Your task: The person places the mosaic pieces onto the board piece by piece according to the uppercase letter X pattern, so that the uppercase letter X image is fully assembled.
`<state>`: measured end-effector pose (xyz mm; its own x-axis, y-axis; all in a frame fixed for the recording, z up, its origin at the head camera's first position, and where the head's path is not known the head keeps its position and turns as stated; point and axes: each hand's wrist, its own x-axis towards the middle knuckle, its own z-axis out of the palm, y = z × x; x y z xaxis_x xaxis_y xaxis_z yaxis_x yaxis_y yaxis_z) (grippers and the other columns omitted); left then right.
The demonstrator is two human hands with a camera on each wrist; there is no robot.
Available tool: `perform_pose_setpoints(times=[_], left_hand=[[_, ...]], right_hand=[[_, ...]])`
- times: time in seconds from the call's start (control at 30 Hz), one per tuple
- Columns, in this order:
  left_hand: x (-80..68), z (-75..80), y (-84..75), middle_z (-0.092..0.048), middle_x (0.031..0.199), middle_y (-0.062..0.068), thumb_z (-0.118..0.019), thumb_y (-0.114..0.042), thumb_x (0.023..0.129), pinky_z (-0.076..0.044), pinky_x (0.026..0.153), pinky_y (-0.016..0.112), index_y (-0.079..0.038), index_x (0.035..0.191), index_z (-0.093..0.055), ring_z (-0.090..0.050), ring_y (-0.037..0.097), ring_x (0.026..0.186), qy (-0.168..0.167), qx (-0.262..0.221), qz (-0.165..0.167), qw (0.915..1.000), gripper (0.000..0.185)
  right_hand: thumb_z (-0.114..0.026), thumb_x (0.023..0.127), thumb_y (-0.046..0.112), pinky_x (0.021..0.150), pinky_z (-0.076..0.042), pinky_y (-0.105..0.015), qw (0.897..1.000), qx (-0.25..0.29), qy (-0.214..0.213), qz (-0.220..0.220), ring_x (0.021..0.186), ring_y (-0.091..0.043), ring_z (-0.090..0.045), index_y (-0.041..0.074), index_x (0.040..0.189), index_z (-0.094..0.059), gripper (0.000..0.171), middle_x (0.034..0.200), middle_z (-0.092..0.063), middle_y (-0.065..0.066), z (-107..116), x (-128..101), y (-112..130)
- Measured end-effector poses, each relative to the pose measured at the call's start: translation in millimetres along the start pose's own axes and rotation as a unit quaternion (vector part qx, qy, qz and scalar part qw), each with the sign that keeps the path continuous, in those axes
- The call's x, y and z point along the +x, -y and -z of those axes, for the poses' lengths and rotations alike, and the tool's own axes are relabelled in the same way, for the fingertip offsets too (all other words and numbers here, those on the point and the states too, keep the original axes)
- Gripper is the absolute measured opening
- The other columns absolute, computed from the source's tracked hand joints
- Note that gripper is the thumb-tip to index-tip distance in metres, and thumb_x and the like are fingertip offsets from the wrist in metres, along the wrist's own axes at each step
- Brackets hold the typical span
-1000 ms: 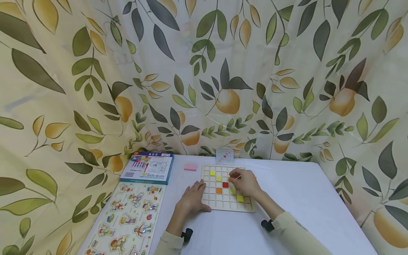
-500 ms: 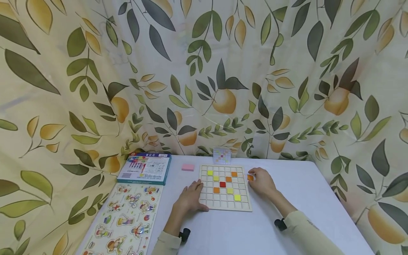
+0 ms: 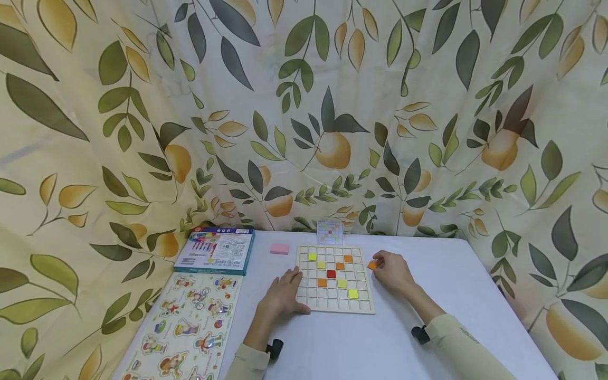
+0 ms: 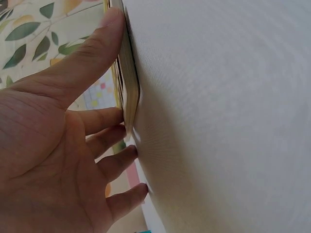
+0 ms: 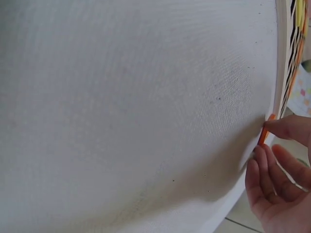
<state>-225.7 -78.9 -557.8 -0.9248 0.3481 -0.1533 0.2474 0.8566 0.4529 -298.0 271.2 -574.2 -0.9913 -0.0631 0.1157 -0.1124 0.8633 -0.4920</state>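
Observation:
A pale wooden grid board [image 3: 309, 305] lies on the white table, seen best in the head view. Square tiles form a crossing pattern on it: a red tile [image 3: 331, 274] in the middle, yellow tiles such as one near the front [image 3: 353, 293], and orange tiles such as one at the back right [image 3: 348, 259]. My left hand [image 3: 283, 294] rests along the board's left side, fingers spread and thumb at the near corner. Just right of the board, my right hand [image 3: 393, 272] pinches an orange tile [image 3: 372, 265] between thumb and fingers; it looks tilted.
Behind the board stands a pattern card [image 3: 330, 232] with coloured squares. A pink block [image 3: 279, 249] lies to its left. Farther left are a flat box [image 3: 214, 250] and a sheet of cartoon figures [image 3: 185, 327]. A leaf-printed curtain [image 3: 304, 132] encloses the table.
My right hand has left the board's upper right, uncovering orange tiles there, and moved right to an orange tile on the table, which it now pinches and tilts. The left hand stays put.

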Motion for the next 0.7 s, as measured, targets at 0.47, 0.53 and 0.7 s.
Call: perform_pose_setpoints(times=[0.47,0.53,0.7], left_hand=[[3.5,-3.1,2.7,-0.03,0.169,0.014,-0.092,-0.045,0.076,-0.024,0.126,0.058,-0.003,0.159,-0.04,-0.027,0.035,0.157,0.003,-0.001,-0.003,1.0,0.107],[3.7,-3.5,2.7,-0.031,0.169,0.015,-0.092,-0.046,0.076,-0.024,0.126,0.058,-0.003,0.159,-0.04,-0.027,0.035,0.156,0.002,0.003,-0.004,1.0,0.107],[3.7,-3.6,2.3,-0.031,0.169,0.015,-0.092,-0.047,0.075,-0.025,0.126,0.058,-0.004,0.159,-0.041,-0.028,0.035,0.156,0.0,0.007,-0.006,1.0,0.107]], right_hand=[[-0.083,0.082,0.008,0.078,-0.061,-0.04,0.998,0.068,-0.005,-0.005,0.089,-0.021,-0.07,-0.001,0.121,-0.069,0.042,0.101,-0.073,-0.01,4,-15,15],[-0.083,0.082,0.007,0.079,-0.061,-0.04,0.997,0.075,-0.008,0.008,0.088,-0.021,-0.071,-0.001,0.12,-0.07,0.041,0.1,-0.074,-0.009,4,-17,20],[-0.081,0.08,0.004,0.079,-0.061,-0.037,0.995,0.089,-0.007,0.038,0.087,-0.019,-0.07,-0.002,0.12,-0.07,0.042,0.1,-0.074,-0.009,0,-20,35]])
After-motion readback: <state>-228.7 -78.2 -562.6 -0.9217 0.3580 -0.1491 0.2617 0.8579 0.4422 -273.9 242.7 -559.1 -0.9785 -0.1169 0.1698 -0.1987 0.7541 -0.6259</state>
